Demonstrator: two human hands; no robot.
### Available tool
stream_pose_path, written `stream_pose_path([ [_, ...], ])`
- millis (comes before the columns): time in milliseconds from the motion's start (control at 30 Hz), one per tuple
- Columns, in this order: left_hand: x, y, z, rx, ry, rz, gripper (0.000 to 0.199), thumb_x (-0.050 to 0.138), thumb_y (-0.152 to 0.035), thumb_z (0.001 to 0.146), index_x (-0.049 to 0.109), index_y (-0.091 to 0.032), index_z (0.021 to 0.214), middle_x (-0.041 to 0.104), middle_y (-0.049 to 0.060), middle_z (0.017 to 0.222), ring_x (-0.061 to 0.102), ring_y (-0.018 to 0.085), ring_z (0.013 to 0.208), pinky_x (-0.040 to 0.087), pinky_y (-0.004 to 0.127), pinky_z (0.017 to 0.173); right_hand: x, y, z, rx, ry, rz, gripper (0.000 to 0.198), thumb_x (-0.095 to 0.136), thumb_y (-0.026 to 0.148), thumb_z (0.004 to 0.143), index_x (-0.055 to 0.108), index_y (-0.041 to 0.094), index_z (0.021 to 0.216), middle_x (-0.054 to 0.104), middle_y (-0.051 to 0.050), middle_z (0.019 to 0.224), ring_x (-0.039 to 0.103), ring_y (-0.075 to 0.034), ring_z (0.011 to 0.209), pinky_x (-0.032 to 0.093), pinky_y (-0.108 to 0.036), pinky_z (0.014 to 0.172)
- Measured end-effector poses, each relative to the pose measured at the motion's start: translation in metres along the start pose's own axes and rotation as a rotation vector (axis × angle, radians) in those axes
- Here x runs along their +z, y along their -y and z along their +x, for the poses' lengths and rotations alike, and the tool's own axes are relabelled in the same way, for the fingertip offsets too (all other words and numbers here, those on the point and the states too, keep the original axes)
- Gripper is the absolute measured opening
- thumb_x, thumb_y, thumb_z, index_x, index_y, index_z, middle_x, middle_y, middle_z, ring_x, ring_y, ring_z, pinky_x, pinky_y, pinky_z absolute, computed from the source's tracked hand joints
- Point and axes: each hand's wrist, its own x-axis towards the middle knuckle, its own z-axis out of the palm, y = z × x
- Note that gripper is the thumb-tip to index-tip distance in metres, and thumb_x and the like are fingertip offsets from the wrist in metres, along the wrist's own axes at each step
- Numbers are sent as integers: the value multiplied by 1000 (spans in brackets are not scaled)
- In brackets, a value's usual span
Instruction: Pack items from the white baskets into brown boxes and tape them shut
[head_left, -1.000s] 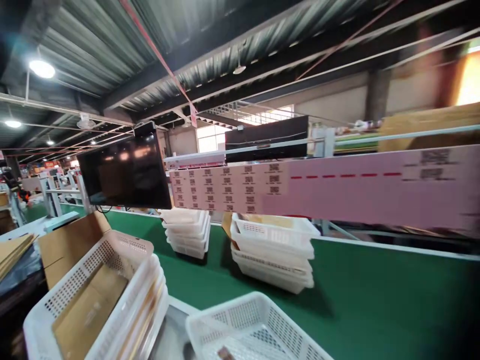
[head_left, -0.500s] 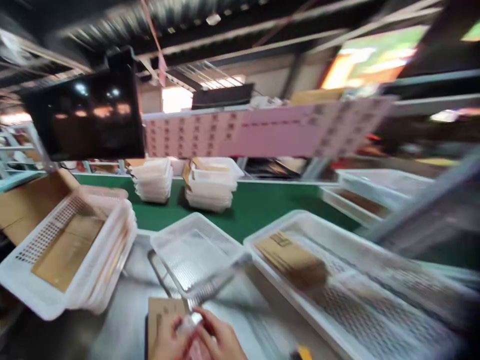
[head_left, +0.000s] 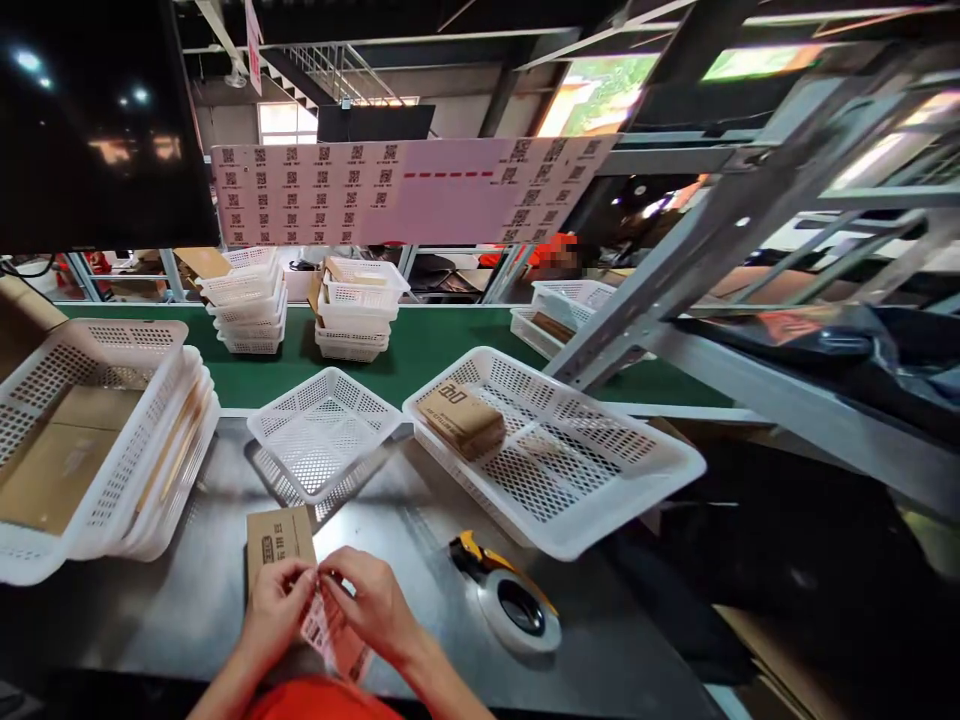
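Note:
In front of me my left hand (head_left: 274, 610) and my right hand (head_left: 371, 600) meet, their fingertips pinching the top of a pink printed packet (head_left: 341, 640). It hangs down between them and shows dark printed blocks on its left side. Whether it is a bag or a label sheet I cannot tell. Just beyond my left hand a small brown cardboard box (head_left: 281, 535) with dark print lies on the metal table (head_left: 420, 630). To the right of my hands a tape dispenser (head_left: 517, 605) with a yellow-and-black frame rests on its side.
An open white basket (head_left: 326, 380) stands ahead. At its right, a larger white basket (head_left: 600, 520) holds a brown carton (head_left: 461, 415). Stacked white baskets (head_left: 172, 470) with cardboard stand left. Behind runs a green belt (head_left: 442, 335) carrying more baskets. A metal post (head_left: 675, 260) slants at right.
My view has turned right and downward, so the tape dispenser is now fully visible. Both hands stay together on the packet, more of which now shows below the fingers.

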Motion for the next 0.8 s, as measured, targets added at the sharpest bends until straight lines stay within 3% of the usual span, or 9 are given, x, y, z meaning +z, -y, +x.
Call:
stream_pose_path([
  [100,-3,5,-8,13,9,89,54,68,-67,89,87,-16,97,84,12,95,74,27,90,56,32,80,7,-1,-6,-140,-44,-130,16,58,21,101,74,22,102,80,-4,91,74,-19,78,51,-30,68],
  [200,-4,20,-10,-23,11,102,64,69,-78,82,87,-17,90,84,12,94,76,30,93,58,34,84,15,-2,-13,-207,-82,-236,15,59,21,100,74,23,100,79,-2,84,71,-18,68,46,-30,61],
  [333,1,50,-3,-101,38,37,83,68,-96,64,86,-16,80,83,14,84,75,32,85,60,36,79,25,-10,-22,-235,-127,-361,17,57,23,99,71,23,89,76,0,76,65,-17,61,39,-31,56],
  [400,4,59,0,-97,45,31,86,66,-99,62,86,-17,79,83,14,84,75,32,86,60,36,79,27,-16,-28,-247,-147,-379,23,56,23,99,68,24,79,74,2,73,63,-16,58,36,-31,54],
  [600,13,57,-2,-88,194,64,82,66,-95,69,88,-18,85,84,14,91,77,33,92,59,35,82,29,-35,-48,-231,-130,-391,19,59,26,95,68,24,78,73,3,69,62,-14,56,34,-29,53],
  [700,23,57,-2,-116,146,67,92,62,-104,58,87,-17,77,82,12,80,74,32,83,57,37,77,33,-46,-56,-210,-122,-412,17,63,27,92,65,24,75,71,3,66,59,-14,54,32,-28,52],
  [800,29,64,0,-117,109,50,90,62,-104,58,84,-18,69,77,9,70,68,27,72,52,34,70,40,-57,-59,-196,-102,-437,10,68,24,83,63,24,75,70,3,64,58,-14,53,30,-29,51],
])
